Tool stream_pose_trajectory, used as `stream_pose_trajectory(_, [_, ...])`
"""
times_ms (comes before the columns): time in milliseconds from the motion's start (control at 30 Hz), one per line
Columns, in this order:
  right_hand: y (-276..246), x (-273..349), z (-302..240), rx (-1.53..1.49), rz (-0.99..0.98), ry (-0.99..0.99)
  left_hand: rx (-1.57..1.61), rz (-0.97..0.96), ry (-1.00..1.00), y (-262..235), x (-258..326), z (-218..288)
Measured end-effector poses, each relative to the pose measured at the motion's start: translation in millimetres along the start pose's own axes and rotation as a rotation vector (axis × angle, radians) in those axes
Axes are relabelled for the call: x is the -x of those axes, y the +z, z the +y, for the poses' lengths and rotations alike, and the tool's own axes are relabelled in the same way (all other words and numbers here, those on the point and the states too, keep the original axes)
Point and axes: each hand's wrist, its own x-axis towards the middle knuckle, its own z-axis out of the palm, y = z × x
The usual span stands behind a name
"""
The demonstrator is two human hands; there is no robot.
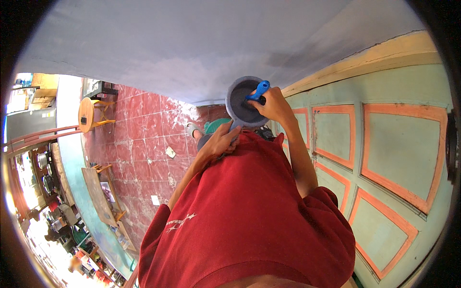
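Note:
A round grey dipper is held in front of my red shirt, close to the wall. The fingers of my left hand are closed around its short handle. Dark grey paint, or a liquid like it, lies inside the dipper. My right hand grips a paintbrush by its blue handle, over the right side of the dipper. The brush's lower end points down into the dipper, and its bristles are hidden from view.
A grey-painted wall with darker patches rises ahead. On the right stands a green door with orange panel frames. A round-topped wooden stool and a low wooden bench stand left on the red tiled floor.

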Motion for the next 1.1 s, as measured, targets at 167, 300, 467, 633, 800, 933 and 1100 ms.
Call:
stream_pose_trajectory(167, [-21.9,-0.6,-6.6,-0.155,0.091,-0.005,0.044,-0.027,-0.056,-4.0,-6.1,0.2])
stream_pose_trajectory(300, [-43.6,8.2,-0.8,-0.311,0.208,0.039,-0.080,0.023,-0.018,-1.8,-7.8,4.8])
stream_pose_trajectory(467, [-36.7,28.8,37.9,-0.917,0.391,0.419,-0.054,-0.022,-0.067,-5.5,-14.5,7.9])
stream_pose_trajectory(633, [15.0,60.1,112.9,-1.868,0.679,0.506,0.004,0.045,-0.020,-0.8,-23.9,2.0])
stream_pose_trajectory(800, [-90.9,18.0,58.1,-1.710,0.862,0.085,0.168,-0.033,0.021,-5.8,-28.2,4.6])
stream_pose_trajectory(933, [-214.5,-38.8,-36.6,-1.183,1.366,-0.452,0.170,-0.081,0.022,-9.4,-31.4,7.3])
stream_pose_trajectory(1100, [-265.7,-43.7,-53.5,0.121,1.364,-0.612,0.138,-0.073,-0.014,-9.1,-29.8,11.5])
